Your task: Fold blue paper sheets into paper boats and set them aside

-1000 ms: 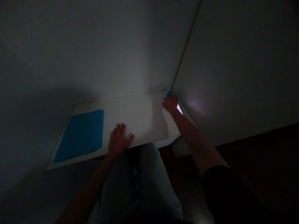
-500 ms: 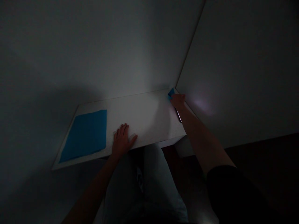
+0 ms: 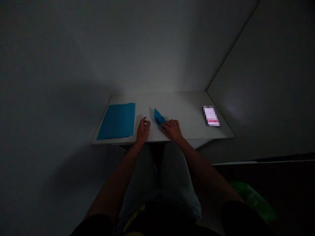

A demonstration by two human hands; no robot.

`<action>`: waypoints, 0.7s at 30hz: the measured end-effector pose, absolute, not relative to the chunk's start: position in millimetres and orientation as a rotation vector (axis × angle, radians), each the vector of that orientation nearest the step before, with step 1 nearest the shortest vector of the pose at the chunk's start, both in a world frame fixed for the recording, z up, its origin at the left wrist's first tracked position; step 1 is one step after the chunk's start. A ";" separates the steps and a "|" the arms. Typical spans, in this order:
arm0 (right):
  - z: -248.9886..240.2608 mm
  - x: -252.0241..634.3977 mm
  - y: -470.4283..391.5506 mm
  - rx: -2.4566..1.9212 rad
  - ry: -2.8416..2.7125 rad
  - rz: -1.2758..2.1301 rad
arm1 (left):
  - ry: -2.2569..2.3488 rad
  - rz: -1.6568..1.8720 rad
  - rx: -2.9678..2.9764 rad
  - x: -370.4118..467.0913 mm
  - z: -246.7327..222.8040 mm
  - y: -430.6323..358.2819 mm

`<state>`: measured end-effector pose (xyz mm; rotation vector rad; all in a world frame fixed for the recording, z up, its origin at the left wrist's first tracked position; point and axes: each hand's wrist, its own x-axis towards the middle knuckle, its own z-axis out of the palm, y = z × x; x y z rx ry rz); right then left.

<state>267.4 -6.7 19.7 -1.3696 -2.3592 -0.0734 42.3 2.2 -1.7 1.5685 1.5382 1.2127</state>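
Note:
My right hand (image 3: 173, 129) grips a small folded piece of blue paper (image 3: 159, 117), which tapers to a point at its upper left. The paper is at the middle of the white tabletop (image 3: 182, 105). To its left, my left hand (image 3: 143, 129) is half curled with fingers and thumb apart and nothing between them. Blue paper sheets (image 3: 116, 121) lie flat on the left end of the table, a short way from my left hand. The light is dim, and the fingers of my right hand cover the paper's lower end.
A phone (image 3: 211, 116) with a lit screen, blurred into blocks, lies on the right part of the table. Walls (image 3: 147, 49) rise behind the table and along its right. Something green (image 3: 253, 198) is on the dark floor at lower right.
My right hand has come from the far right corner to the table's middle with the folded blue paper. My left hand has lifted from lying flat and curled. The view has turned right.

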 end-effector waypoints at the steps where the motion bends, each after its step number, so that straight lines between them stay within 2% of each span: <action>1: 15.1 261.9 -12.5 -1.333 -2.361 -0.057 | 1.535 1.207 1.553 42.8 -1.3 2.9; 14: 14.5 263.3 -14.0 -0.907 -2.304 0.542 | 1.537 1.158 1.641 43.8 2.6 2.4; 21: 5.8 269.8 7.1 -1.040 -1.860 0.733 | 1.536 1.041 1.680 43.5 5.7 9.9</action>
